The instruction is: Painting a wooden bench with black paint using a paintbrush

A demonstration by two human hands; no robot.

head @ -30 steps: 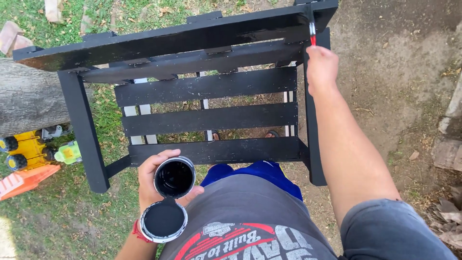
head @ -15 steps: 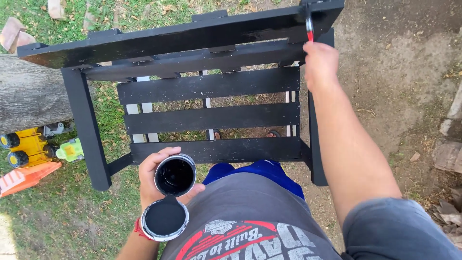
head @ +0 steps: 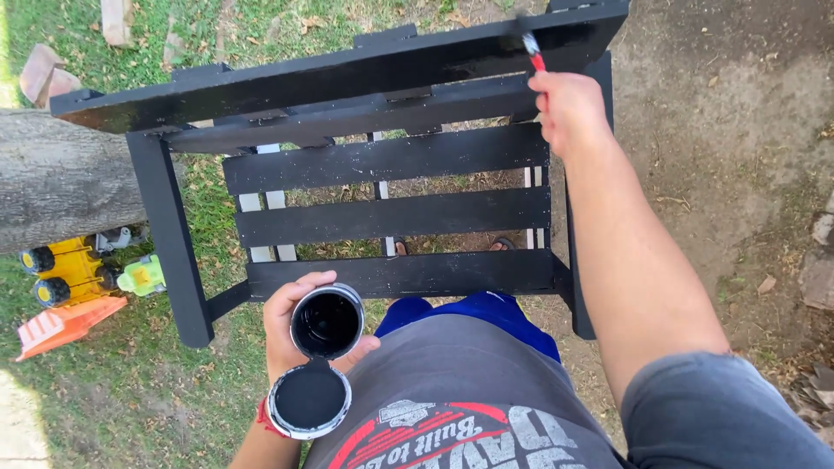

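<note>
Since the earlier view, the right hand [head: 566, 108] had slid a little left along the top board of the black bench [head: 382, 161], and the brush [head: 530, 43] had gone with it; the left hand had hardly stirred.

Nearest the body, the left hand [head: 291, 334] was wrapped round an open paint can [head: 327, 321], black inside, with its lid [head: 309, 399] hanging just below, paint side up, by the wrist. Both sat on the near side of the bench, just short of its lowest slat.

Past that ran the slats, side to side, each one already black. At the far side of the bench the right hand was closed round the brush's red handle, arm stretched right out, bristles touching the top board near its right end. That board's long axis ran left to right, so the brush hand was the nearer one to it, with the can hand well apart.

Left of the bench lay a log [head: 61, 187] and some bright plastic toys [head: 74, 282] on the grass.
</note>
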